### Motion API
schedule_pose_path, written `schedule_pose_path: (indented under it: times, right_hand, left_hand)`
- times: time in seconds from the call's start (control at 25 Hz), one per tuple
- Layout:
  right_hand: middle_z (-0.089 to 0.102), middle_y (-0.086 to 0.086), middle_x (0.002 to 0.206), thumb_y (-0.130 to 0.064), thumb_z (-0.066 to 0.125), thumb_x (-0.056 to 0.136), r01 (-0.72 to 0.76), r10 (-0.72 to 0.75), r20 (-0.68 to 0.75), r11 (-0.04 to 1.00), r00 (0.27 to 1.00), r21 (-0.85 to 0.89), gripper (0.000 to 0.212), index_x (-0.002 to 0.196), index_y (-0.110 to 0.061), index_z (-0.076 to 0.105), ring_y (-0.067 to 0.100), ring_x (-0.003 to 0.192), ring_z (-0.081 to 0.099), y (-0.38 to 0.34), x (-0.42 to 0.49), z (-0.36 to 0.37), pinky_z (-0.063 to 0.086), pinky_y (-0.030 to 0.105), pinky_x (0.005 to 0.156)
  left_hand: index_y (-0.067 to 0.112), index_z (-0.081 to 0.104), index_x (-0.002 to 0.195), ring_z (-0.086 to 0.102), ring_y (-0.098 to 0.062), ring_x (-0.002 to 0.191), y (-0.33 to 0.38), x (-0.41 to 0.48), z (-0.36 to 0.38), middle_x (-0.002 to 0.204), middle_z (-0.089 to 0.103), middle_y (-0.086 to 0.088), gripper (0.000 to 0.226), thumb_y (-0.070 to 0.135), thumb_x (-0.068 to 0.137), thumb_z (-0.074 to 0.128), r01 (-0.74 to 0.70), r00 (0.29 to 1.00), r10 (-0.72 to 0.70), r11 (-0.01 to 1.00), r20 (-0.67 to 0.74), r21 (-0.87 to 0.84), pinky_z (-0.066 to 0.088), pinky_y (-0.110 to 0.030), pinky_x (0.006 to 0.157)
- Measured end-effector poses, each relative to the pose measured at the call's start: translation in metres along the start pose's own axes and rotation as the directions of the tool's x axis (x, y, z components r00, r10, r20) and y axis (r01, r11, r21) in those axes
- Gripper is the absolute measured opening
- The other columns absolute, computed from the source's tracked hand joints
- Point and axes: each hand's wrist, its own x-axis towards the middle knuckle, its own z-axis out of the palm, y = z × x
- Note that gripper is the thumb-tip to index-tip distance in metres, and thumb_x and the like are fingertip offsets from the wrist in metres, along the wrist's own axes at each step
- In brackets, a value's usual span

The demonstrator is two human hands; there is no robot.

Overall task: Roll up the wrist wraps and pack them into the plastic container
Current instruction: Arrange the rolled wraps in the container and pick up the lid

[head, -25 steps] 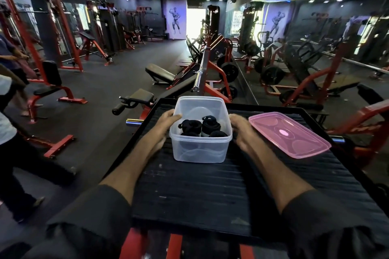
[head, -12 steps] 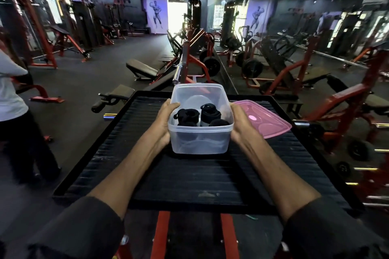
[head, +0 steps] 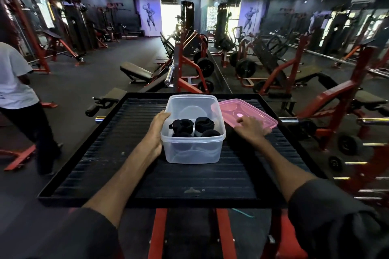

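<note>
A clear plastic container (head: 192,149) stands on the black ribbed platform (head: 147,174). Inside it lie several rolled black wrist wraps (head: 192,128). My left hand (head: 157,130) grips the container's left wall, thumb on the rim. A pink lid (head: 248,111) lies flat to the right of the container, behind its right rim. My right hand (head: 250,127) rests on the lid's near edge with fingers spread over it; whether they grip the lid is unclear.
The platform has a raised rim and sits on a red frame (head: 160,233). A person in a white shirt (head: 14,86) stands at the left. Benches, barbells and red machines fill the floor beyond and to the right.
My right hand left the container's right wall and moved right onto the pink lid. The left hand stays on the container. The person at the left moved further into view.
</note>
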Motion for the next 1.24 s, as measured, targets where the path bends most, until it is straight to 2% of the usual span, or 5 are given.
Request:
schedule_pose_path:
  times: [0.2,0.44,0.72,1.04,1.24]
  right_hand:
    - [0.065,0.014,0.124,-0.028,0.060,0.086,0.171,-0.153,0.076,0.886,0.985,-0.431,0.028,0.109,-0.015,0.069,0.035,0.128,0.053,0.022,0.011,0.002,0.016,0.070,0.115]
    - [0.062,0.006,0.075,-0.030,0.064,0.072,0.078,-0.061,-0.086,0.973,0.994,0.216,0.021,0.072,-0.011,0.072,0.026,0.086,0.060,0.000,0.019,-0.005,0.040,0.044,0.086]
    - [0.054,0.004,0.057,0.002,0.068,0.084,-0.024,0.178,-0.008,0.178,0.984,0.984,0.009,0.092,-0.001,0.064,0.009,0.038,0.052,-0.065,0.024,-0.112,0.042,0.018,0.037]
    - [0.064,0.004,0.058,-0.002,0.070,0.087,-0.023,-0.043,0.016,-0.190,0.999,0.981,0.013,0.075,-0.005,0.067,0.013,0.043,0.060,-0.145,-0.030,-0.178,0.053,0.025,0.045]
    - [0.070,0.009,0.081,-0.009,0.073,0.081,-0.163,-0.222,0.041,-0.565,0.974,0.809,0.010,0.090,-0.006,0.072,0.024,0.080,0.066,-0.169,-0.051,-0.170,0.060,0.040,0.086]
  left_hand:
    - [0.005,0.052,0.137,0.064,-0.033,0.102,-0.003,-0.001,0.001,0.118,0.066,-0.021,0.068,0.039,0.080,0.067,-0.001,0.999,0.001,1.000,-0.035,0.005,0.059,-0.034,0.074]
    - [0.001,0.059,0.125,0.066,-0.033,0.095,0.002,0.005,-0.004,0.110,0.068,-0.019,0.059,0.040,0.081,0.066,0.023,0.999,-0.022,0.999,-0.039,0.034,0.057,-0.034,0.074]
    - [0.020,0.051,0.130,0.052,0.000,0.087,0.031,0.007,0.015,0.105,0.055,0.009,0.033,0.031,0.099,0.058,-0.081,0.985,0.094,0.992,-0.148,0.097,0.049,-0.018,0.060]
    - [0.027,0.062,0.112,0.058,-0.023,0.123,0.059,0.009,0.052,0.125,0.063,-0.004,0.040,0.053,0.082,0.068,-0.225,0.973,0.231,0.954,-0.007,0.196,0.042,-0.048,0.112]
    - [0.024,0.065,0.096,0.055,-0.014,0.094,0.099,0.008,0.076,0.096,0.060,0.006,0.023,0.044,0.098,0.053,-0.054,0.998,0.057,0.995,-0.039,0.079,0.042,-0.031,0.081]
